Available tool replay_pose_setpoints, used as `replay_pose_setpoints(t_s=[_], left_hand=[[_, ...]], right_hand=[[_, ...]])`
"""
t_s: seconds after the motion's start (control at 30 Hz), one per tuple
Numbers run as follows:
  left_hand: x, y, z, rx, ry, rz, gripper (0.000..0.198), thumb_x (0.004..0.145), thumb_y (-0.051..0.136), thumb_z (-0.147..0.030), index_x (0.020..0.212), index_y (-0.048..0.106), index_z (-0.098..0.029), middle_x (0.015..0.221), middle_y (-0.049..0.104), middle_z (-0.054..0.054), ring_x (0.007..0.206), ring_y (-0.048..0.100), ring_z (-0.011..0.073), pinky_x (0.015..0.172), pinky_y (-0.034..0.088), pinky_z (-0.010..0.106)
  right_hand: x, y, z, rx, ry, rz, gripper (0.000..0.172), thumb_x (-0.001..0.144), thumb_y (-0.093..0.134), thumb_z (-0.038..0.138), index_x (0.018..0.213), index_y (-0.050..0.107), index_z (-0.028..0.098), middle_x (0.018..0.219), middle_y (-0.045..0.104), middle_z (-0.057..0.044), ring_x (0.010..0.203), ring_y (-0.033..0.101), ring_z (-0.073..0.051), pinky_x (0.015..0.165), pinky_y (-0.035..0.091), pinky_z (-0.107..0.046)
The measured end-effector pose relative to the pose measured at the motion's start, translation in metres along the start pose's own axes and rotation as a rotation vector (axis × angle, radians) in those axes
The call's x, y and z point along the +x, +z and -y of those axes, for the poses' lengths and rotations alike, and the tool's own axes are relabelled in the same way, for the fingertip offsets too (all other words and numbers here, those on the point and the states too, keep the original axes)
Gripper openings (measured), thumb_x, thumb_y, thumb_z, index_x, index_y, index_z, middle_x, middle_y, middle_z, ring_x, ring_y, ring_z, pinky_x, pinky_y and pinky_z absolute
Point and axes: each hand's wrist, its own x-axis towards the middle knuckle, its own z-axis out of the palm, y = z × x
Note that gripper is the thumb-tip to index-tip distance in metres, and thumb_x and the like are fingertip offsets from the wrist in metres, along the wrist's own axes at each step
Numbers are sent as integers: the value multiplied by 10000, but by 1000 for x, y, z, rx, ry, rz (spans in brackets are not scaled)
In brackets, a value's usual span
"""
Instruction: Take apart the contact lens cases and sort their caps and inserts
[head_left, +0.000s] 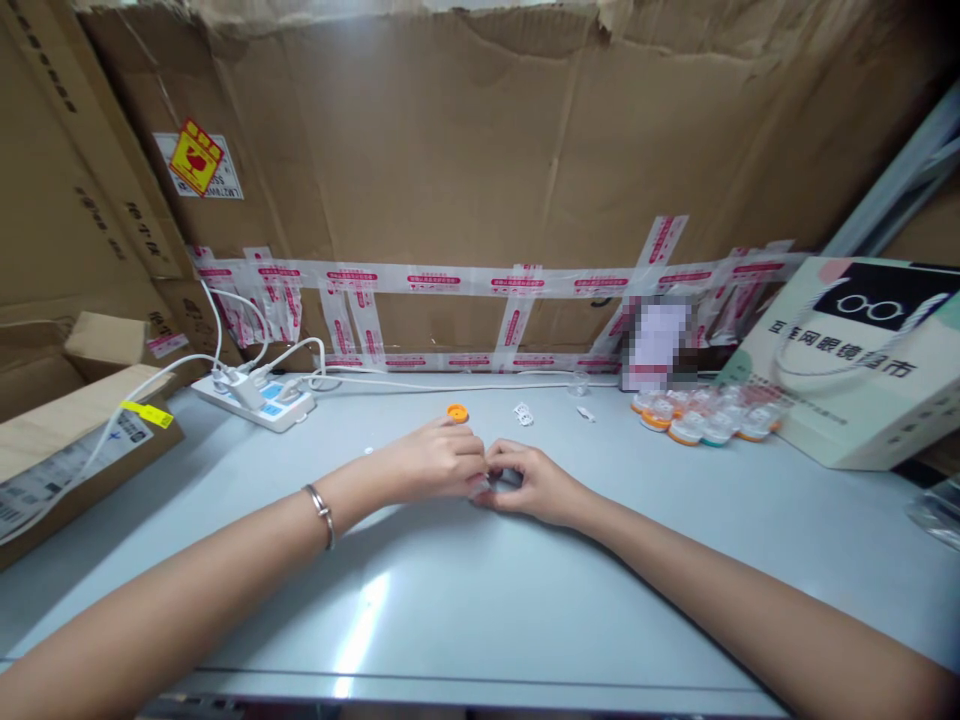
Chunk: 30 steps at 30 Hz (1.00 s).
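My left hand (448, 462) and my right hand (529, 484) meet over the middle of the table, fingertips touching. Both have their fingers curled in a pinch around a small, clear piece (480, 484), mostly covered by the fingers, so its kind cannot be made out. Just beyond my left hand lies an orange round cap (457, 413). Small white flat plastic parts (523, 414) rest on the table past my right hand. Farther right is another small white piece (586, 414), with a clear little cup (577, 384) behind it.
Several clear round cases with orange and teal bases (705, 415) cluster at the right, before a paper bag (847, 360). A power strip (259, 395) with white cables sits back left, near an open carton (82, 440). A large cardboard box (450, 150) walls the table's rear.
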Motion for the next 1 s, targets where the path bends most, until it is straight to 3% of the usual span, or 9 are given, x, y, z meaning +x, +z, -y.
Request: replay_pose_setpoints(t_s=[0.1, 0.2, 0.33, 0.47, 0.63, 0.8, 0.9, 1.0], left_hand=[[-28, -18, 17, 50, -95, -43, 259, 891, 369, -235, 819, 611, -178, 825, 656, 31, 764, 555, 125, 732, 349, 274], [-74, -27, 37, 170, -171, -36, 234, 885, 394, -234, 818, 611, -180, 807, 660, 28, 751, 566, 131, 709, 347, 282], [-125, -18, 49, 261, -194, 25, 252, 897, 374, -210, 831, 615, -172, 777, 657, 30, 709, 567, 122, 687, 350, 281], [-140, -4, 50, 304, -151, 15, 285, 911, 341, -176, 839, 616, -156, 768, 658, 36, 704, 573, 124, 687, 357, 281], [-134, 2, 49, 233, -170, -36, 285, 921, 334, -194, 895, 617, -172, 817, 682, 21, 746, 601, 120, 698, 371, 269], [-96, -7, 18, 77, -278, -236, 198, 887, 431, -208, 889, 622, -154, 833, 687, 26, 746, 609, 116, 689, 375, 254], [-59, -7, -4, 11, -225, -174, 203, 886, 438, -241, 839, 627, -184, 780, 674, -4, 700, 596, 106, 668, 359, 253], [-29, 5, -14, 23, -202, -125, 198, 876, 447, -232, 797, 621, -178, 733, 656, -5, 660, 580, 115, 623, 334, 261]], right_hand=[[-1, -1, 1, 28, 27, 19, 227, 697, 636, 298, 894, 671, 189, 865, 573, -41, 795, 555, -142, 745, 435, -261], [-2, -1, 2, 35, 36, 26, 260, 691, 638, 284, 930, 672, 185, 894, 581, -51, 819, 561, -147, 764, 434, -270], [-1, 0, 4, 24, 50, 19, 254, 685, 631, 252, 923, 673, 175, 881, 584, -52, 793, 557, -141, 739, 441, -261], [0, 0, 5, 10, 54, 9, 243, 677, 630, 238, 906, 671, 167, 880, 585, -53, 798, 554, -139, 740, 441, -254], [0, 0, 5, -5, 62, 10, 241, 669, 633, 229, 900, 667, 168, 869, 581, -51, 788, 553, -138, 735, 445, -256], [0, 2, 4, -22, 54, -9, 228, 668, 631, 229, 885, 662, 166, 852, 576, -49, 782, 546, -137, 729, 446, -258], [1, 5, 3, -25, 33, -29, 220, 671, 629, 238, 877, 662, 168, 833, 568, -45, 763, 540, -133, 713, 446, -256], [1, 6, 2, -19, 8, -54, 186, 674, 621, 239, 839, 661, 160, 801, 555, -40, 726, 534, -124, 686, 446, -249]])
